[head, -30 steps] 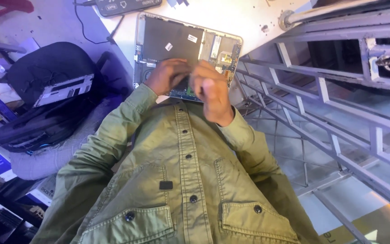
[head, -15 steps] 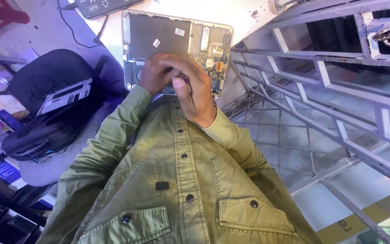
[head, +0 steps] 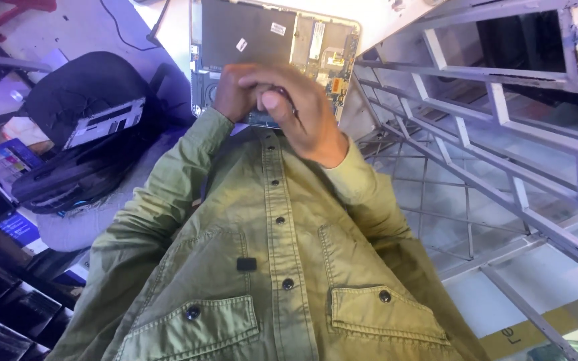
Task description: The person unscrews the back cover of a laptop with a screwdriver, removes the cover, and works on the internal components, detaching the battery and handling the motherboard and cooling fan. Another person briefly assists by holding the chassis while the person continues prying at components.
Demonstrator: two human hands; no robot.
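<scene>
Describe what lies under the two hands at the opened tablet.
Under the left hand and right hand lies the opened tablet: black battery and circuit boards show above them. Its lower edge and anything pinched between the fingers stay covered.

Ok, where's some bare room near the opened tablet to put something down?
Bare white tabletop shows past the opened tablet with its exposed circuit boards, toward the grey metal frame. It is crowded left, by the black bag and boxes. Both hands, left hand and right hand, cover the tablet's near edge.
</scene>
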